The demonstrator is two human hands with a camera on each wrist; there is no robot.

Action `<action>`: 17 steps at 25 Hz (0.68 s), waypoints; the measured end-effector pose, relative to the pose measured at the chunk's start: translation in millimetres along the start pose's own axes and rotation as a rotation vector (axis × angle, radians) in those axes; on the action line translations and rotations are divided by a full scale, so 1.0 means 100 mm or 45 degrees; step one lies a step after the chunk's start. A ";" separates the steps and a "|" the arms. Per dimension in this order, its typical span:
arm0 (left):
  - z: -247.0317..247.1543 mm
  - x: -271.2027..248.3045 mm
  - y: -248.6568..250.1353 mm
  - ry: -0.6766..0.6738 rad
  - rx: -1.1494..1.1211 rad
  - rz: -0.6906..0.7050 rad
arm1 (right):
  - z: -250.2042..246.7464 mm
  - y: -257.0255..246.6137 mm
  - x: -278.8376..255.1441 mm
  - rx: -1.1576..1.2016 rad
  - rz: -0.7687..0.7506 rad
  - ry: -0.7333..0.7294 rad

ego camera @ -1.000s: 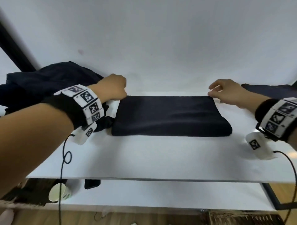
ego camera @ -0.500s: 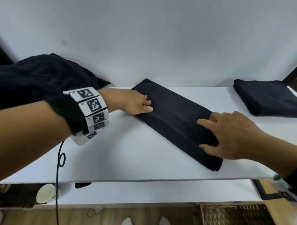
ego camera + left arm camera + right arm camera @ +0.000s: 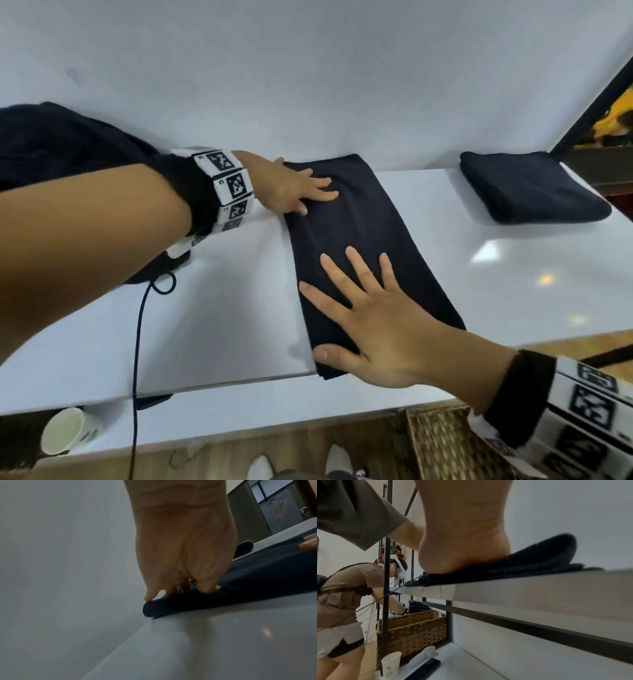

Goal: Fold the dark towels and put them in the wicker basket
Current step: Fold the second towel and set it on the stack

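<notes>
A dark towel (image 3: 366, 240) folded into a long strip lies on the white table (image 3: 212, 308), running from the back edge to the front edge. My left hand (image 3: 301, 192) lies flat on its far end, fingers straight; the left wrist view shows the fingertips (image 3: 205, 589) pressing the towel's (image 3: 223, 595) edge. My right hand (image 3: 370, 308) presses flat on the near end with fingers spread; the right wrist view shows its palm (image 3: 453, 555) on the towel (image 3: 530, 563). A second folded dark towel (image 3: 527, 185) lies at the back right. The wicker basket (image 3: 445, 442) stands below the table front.
A heap of unfolded dark towels (image 3: 61, 144) lies at the back left. On the lower shelf are a paper cup (image 3: 65, 431) and a dark flat device (image 3: 152, 401). A blue cable (image 3: 138, 342) hangs from my left wrist. Another person (image 3: 347, 595) stands by a second basket (image 3: 412, 628).
The towel has turned from lying across the table to running front to back. Both hands went from its ends and edges to pressing flat on top of it.
</notes>
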State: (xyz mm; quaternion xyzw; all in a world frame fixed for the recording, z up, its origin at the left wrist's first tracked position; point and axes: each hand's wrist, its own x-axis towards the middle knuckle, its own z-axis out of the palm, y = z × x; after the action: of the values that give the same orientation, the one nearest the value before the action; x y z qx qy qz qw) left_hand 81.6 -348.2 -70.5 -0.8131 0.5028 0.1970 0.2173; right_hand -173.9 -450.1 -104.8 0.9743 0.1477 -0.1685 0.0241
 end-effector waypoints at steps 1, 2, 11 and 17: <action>0.00 -0.01 0.02 0.035 0.066 -0.011 | -0.01 -0.08 0.03 0.008 0.040 -0.001; -0.01 -0.03 0.06 0.086 0.139 -0.015 | 0.00 -0.18 0.07 0.026 0.095 -0.002; 0.42 -0.83 0.65 0.328 -0.214 0.081 | -0.18 -0.19 -0.05 0.418 0.165 0.158; 0.68 -0.85 0.79 0.107 -0.128 -0.079 | 0.16 0.03 -0.30 -0.002 -0.013 0.041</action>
State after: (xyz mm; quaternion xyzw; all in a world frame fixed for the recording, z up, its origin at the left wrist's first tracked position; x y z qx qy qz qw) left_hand -32.1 -280.0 -93.3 -0.8457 0.4758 0.1807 0.1609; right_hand -205.1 -463.2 -109.5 0.9761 0.1533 -0.1528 0.0215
